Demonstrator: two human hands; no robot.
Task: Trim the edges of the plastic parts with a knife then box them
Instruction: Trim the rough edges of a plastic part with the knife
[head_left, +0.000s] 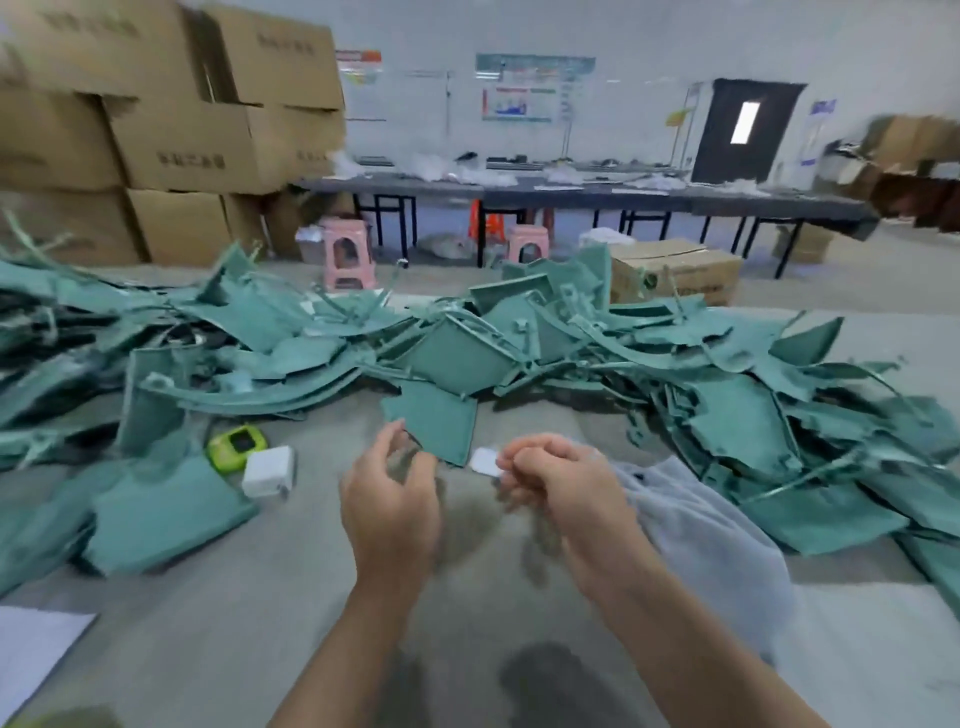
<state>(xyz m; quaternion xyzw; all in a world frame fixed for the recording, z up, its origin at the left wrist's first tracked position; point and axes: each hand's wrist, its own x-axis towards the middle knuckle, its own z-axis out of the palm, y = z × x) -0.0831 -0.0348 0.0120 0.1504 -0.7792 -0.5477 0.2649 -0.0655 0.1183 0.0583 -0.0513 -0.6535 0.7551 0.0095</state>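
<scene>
A big heap of teal-green plastic parts (571, 343) stretches across the grey table (260, 597). One flat green panel (441, 421) lies at the heap's near edge, right in front of me. My left hand (389, 499) hovers with loosely curled fingers, its fingertips at that panel's near-left corner, and grips nothing. My right hand (561, 478) is curled tight, thumb against forefinger. It pinches a small white piece (485, 461) that sticks out to the left of its fingertips. I cannot make out a blade.
A green-yellow gadget (238, 447) and a white block (269, 472) sit left of my hands. A grey cloth (691, 519) lies under my right forearm. Stacked cardboard boxes (171, 130) stand back left, another box (675, 270) behind the heap, pink stools (347, 252) and dark tables (571, 195) beyond.
</scene>
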